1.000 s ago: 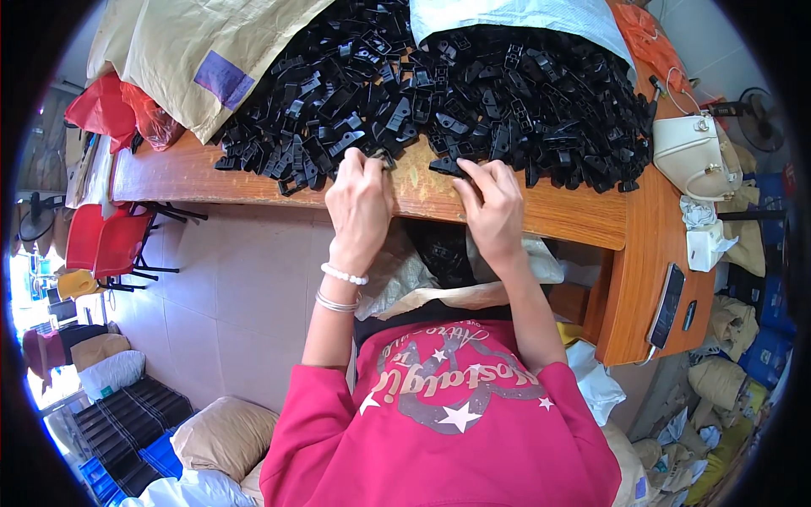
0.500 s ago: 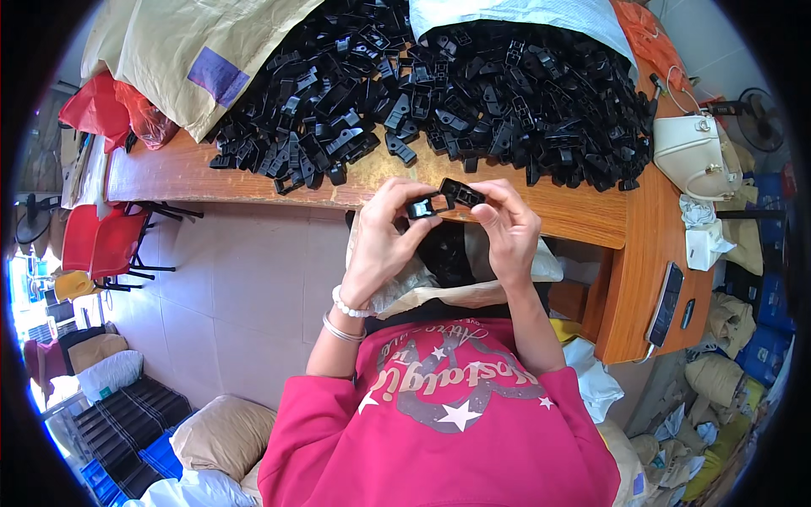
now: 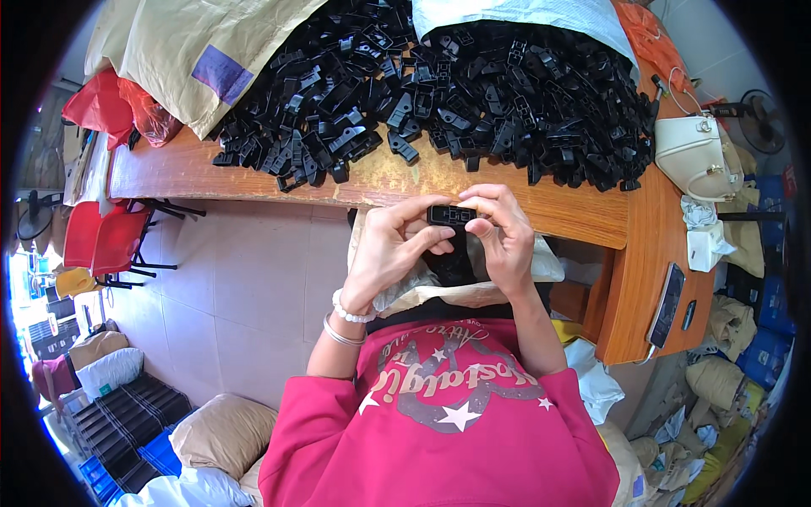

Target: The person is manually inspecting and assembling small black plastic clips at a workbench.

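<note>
Between my two hands, just off the near edge of the table, is a small black plastic part, rectangular with a ribbed, hollow face. My left hand pinches its left end between thumb and fingers. Its right end is gripped by the thumb and fingers of my right hand. Whether it is one piece or two fitted together I cannot tell. Below my hands an open pale sack lies at my lap, with dark contents partly hidden. Two heaps of similar black plastic parts spread over the table beyond.
The wooden table curves round to my right, bearing a phone, a tissue box and a cream handbag. A beige sack and a white sack lie behind the heaps. A red chair stands at the left.
Half a second ago each hand held a separate black part, slightly apart. The hands have come together, and one compact black part now shows between them.
</note>
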### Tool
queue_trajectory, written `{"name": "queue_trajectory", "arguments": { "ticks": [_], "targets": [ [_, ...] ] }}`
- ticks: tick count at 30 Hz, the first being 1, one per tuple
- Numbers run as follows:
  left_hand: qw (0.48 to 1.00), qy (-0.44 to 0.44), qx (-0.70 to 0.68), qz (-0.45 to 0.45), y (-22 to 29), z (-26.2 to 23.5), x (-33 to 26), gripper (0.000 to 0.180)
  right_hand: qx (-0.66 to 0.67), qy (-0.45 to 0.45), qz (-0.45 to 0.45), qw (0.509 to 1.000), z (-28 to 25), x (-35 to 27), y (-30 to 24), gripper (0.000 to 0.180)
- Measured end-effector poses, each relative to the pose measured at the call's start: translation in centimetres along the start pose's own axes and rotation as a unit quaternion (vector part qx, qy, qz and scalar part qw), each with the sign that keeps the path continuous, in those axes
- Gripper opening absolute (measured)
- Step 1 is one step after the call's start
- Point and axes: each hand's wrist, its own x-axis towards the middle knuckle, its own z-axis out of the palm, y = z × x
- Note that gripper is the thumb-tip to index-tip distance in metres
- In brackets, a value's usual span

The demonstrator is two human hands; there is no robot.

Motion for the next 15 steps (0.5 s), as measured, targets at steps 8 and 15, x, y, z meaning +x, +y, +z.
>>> {"name": "queue_trajectory", "arguments": {
  "ticks": [8, 15],
  "targets": [
    [0.983, 0.059, 0.124, 0.120, -0.2, 1.1, -0.5, 0.031, 0.142, 0.034, 0.110, 0.983, 1.2, -0.8, 0.4, 0.026],
    [0.966, 0.085, 0.212, 0.125, -1.9, -2.3, 1.4, 0.024, 0.041, -0.040, 0.068, 0.996, -0.8, 0.7, 0.8, 0.008]
  ]
}}
